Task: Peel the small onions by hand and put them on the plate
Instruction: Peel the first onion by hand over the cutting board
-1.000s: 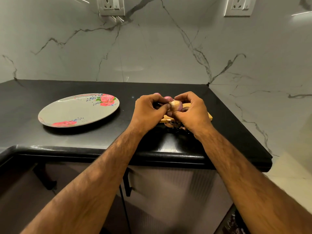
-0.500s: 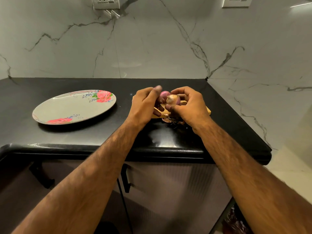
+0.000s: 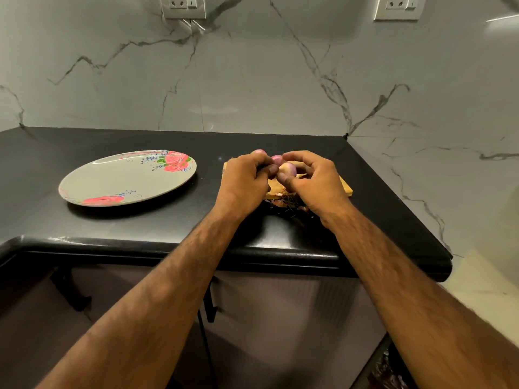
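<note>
back on the onion after lifting off half a second ago, the left hand pinches it with curled fingers; the right hand grips its other side. it looks pale with a purple blush, held above the wooden board; plate well left.

Can't see most of wooden board behind left hand and right hand. Can't tell onion peel state, half covered. Can't resolve dark scraps below board.
</note>
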